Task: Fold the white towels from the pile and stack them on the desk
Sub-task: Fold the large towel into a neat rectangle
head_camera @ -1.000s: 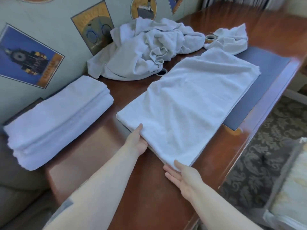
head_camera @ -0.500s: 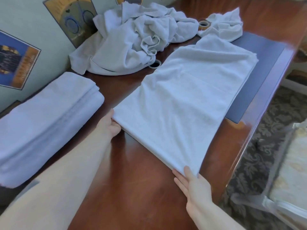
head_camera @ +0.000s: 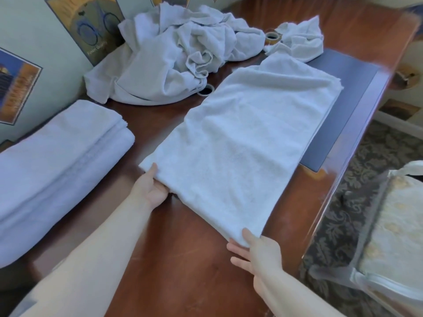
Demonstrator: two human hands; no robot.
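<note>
The only lettering stands on the bicycle poster [head_camera: 91, 28] on the wall: a slanted line near its lower edge, too blurred to read with any certainty.

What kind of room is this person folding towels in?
Probably a hotel room or a furnished guest room. A polished wooden desk with a dark desk pad stands against a wall hung with vintage travel posters, above patterned carpet, with many identical white towels piled up.

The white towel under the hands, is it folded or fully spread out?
Folded lengthwise: the white terry towel shows a doubled layered edge near the left hand and right hand, which hold its near corners.
</note>
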